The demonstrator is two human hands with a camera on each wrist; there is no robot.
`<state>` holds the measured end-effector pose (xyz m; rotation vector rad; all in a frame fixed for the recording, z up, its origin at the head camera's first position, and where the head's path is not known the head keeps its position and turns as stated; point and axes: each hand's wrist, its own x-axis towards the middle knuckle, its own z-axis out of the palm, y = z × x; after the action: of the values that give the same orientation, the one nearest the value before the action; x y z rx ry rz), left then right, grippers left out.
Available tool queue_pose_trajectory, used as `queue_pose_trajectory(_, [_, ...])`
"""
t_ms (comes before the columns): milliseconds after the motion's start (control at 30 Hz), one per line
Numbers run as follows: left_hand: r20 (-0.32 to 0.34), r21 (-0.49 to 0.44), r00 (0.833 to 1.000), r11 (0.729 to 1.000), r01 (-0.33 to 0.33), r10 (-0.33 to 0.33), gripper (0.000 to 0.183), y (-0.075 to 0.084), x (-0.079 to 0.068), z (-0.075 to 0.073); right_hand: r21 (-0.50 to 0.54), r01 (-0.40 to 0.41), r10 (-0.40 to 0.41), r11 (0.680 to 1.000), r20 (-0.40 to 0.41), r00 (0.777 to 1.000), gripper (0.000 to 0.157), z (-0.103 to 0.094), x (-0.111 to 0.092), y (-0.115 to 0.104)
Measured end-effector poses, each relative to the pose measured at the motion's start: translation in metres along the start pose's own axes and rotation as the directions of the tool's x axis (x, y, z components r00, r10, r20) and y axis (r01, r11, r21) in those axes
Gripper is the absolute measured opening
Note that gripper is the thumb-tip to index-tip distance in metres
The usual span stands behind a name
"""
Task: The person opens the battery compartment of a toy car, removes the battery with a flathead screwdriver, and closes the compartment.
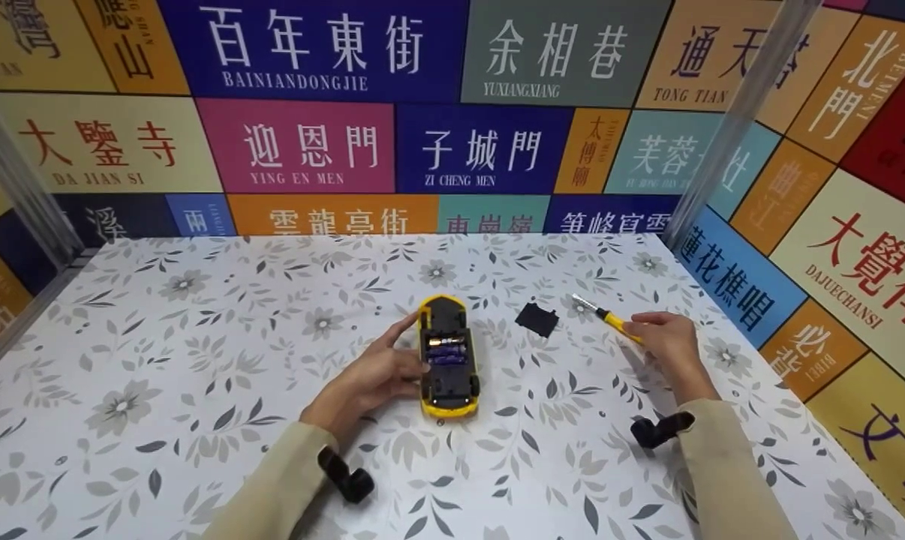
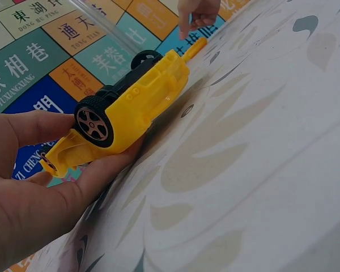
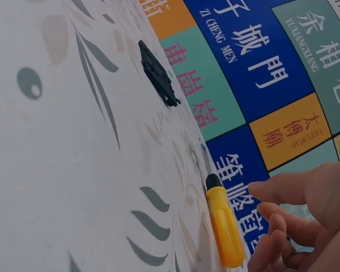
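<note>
A yellow toy car [image 1: 450,390] lies upside down on the table, its black underside facing up. Batteries [image 1: 446,351] show in the uncovered compartment at its middle. My left hand [image 1: 374,373] grips the car from the left; in the left wrist view, thumb and fingers are on either side of the yellow body [image 2: 141,110]. To the right, a screwdriver [image 1: 619,326] with a yellow and black handle lies on the table, its tip pointing up-left. My right hand [image 1: 668,345] is beside its handle. The right wrist view shows loosely bent fingers [image 3: 294,190] apart from the handle [image 3: 224,226].
A small black battery cover [image 1: 537,320] lies flat between the car and the screwdriver. The table [image 1: 220,315] has a floral cover. Panels with large printed characters [image 1: 295,146] stand along the back and right edges. Black cameras [image 1: 345,476] are strapped to both wrists.
</note>
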<state>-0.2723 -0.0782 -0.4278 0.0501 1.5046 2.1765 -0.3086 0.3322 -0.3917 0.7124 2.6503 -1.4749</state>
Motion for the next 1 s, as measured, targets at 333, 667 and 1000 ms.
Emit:
queue_pose_trajectory(333, [-0.003, 0.010, 1.000, 1.000, 0.004, -0.004, 0.099, 0.000, 0.000, 0.000, 0.011, 0.042, -0.042, 0.999, 0.040, 0.998, 0.050, 0.005, -0.010, -0.013])
queue_pose_trajectory(667, [-0.070, 0.006, 0.998, 1.000, 0.009, -0.008, 0.094, 0.000, 0.000, 0.002, -0.060, 0.271, -0.260, 0.961, 0.146, 0.955, 0.046, 0.017, -0.040, -0.042])
queue_pose_trajectory(1000, [-0.080, 0.037, 0.996, 0.999, 0.033, -0.030, 0.083, 0.004, -0.001, 0.005, -0.022, 0.420, -0.400, 0.907, 0.266, 0.877, 0.046, 0.039, -0.073, -0.060])
